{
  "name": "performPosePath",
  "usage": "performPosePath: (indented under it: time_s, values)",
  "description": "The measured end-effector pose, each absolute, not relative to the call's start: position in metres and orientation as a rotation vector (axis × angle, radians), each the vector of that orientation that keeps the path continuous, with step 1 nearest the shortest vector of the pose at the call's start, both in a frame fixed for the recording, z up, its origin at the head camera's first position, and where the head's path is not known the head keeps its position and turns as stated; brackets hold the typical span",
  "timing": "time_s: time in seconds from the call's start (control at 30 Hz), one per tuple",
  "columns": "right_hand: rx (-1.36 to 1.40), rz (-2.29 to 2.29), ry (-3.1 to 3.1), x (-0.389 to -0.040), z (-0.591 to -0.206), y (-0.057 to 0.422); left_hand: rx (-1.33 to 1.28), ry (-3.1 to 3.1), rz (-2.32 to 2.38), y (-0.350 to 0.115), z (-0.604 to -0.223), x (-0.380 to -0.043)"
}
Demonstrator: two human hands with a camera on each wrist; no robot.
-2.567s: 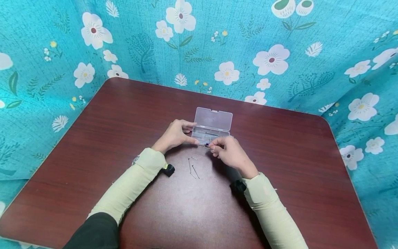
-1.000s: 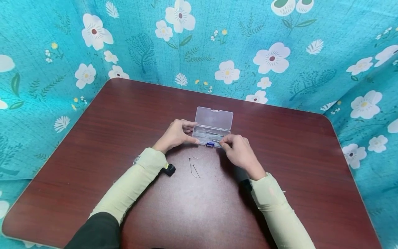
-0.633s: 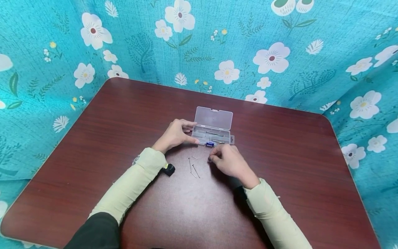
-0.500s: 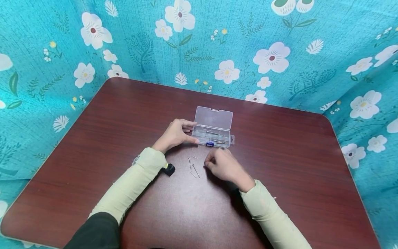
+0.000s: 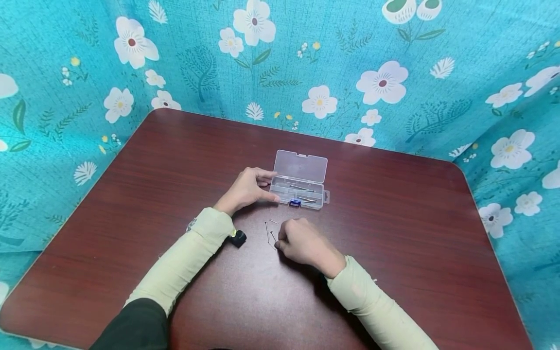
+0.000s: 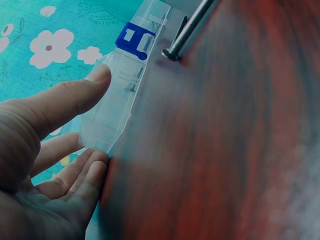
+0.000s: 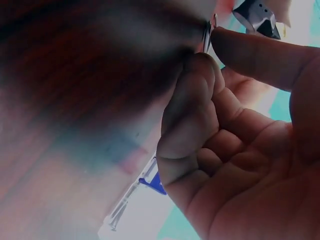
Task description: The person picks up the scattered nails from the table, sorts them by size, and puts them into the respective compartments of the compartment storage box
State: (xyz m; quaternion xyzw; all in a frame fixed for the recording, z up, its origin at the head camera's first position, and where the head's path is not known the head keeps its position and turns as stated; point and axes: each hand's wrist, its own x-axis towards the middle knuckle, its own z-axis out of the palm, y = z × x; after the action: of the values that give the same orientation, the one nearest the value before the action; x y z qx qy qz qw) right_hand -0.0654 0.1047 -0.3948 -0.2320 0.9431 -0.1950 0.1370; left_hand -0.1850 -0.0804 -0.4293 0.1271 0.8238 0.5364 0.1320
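Observation:
My left hand (image 5: 248, 188) holds the left end of a small clear plastic box (image 5: 276, 190), thumb at its front corner and fingers behind. The lid (image 5: 301, 166) stands raised, and a blue latch (image 5: 295, 202) sits at the front. Several metal nails or screws (image 5: 307, 199) lie inside. In front of the box, thin nails (image 5: 267, 232) lie on the table. My right hand (image 5: 305, 243) is at the lower end of one nail (image 5: 272, 236). In the right wrist view, the bent index finger (image 7: 200, 67) and thumb (image 7: 235, 47) stand apart on either side of metal shanks (image 7: 206, 37).
The dark red wooden table (image 5: 393, 218) extends around both arms. A short pin-like piece (image 5: 273, 221) lies nearest the box. A black wrist camera (image 5: 238, 238) sits under the left cuff. A blue flowered curtain (image 5: 197, 58) hangs behind the table.
My right hand has left the box's right front compartment and moved towards me and left, to the loose nails. More metal pieces show in that compartment. The left hand has stayed put.

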Motion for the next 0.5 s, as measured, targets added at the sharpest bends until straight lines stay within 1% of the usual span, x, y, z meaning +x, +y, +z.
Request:
performPosePath:
  time_s: [0.5]
  values:
    - [-0.634, -0.472, 2.748, -0.0597, -0.399, 0.0952, 0.379, 2.401, 1.547, -0.081, -0.4295, -0.1842]
